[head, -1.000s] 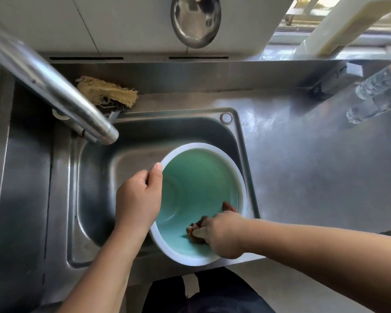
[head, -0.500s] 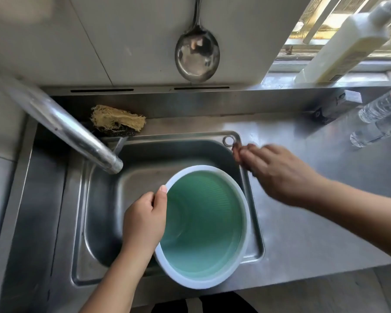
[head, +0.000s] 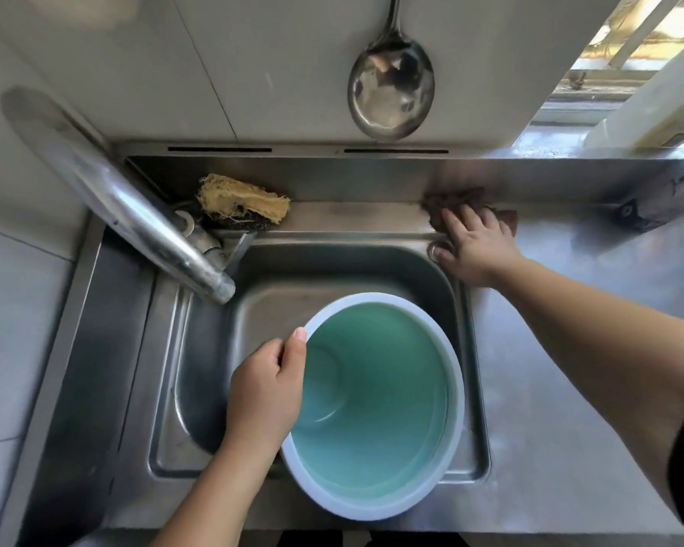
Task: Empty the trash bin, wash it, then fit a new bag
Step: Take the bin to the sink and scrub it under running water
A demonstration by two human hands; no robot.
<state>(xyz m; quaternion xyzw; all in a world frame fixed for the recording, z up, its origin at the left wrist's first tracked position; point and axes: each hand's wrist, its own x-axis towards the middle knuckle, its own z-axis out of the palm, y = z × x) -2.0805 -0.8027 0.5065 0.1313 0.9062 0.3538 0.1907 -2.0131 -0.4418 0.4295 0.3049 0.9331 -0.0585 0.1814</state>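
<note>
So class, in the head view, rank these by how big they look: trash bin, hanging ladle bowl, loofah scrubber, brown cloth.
1. Trash bin, though it sits nearest the camera.
2. Ladle bowl.
3. Loofah scrubber.
4. Brown cloth, unsure: the right hand partly covers it.

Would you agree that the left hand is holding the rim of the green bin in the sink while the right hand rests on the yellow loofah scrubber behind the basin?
Not quite. In the head view the left hand does hold the rim of the green bin in the sink, but the right hand rests on a brown cloth at the basin's right rear corner. The yellow loofah scrubber lies untouched near the faucet.
</note>
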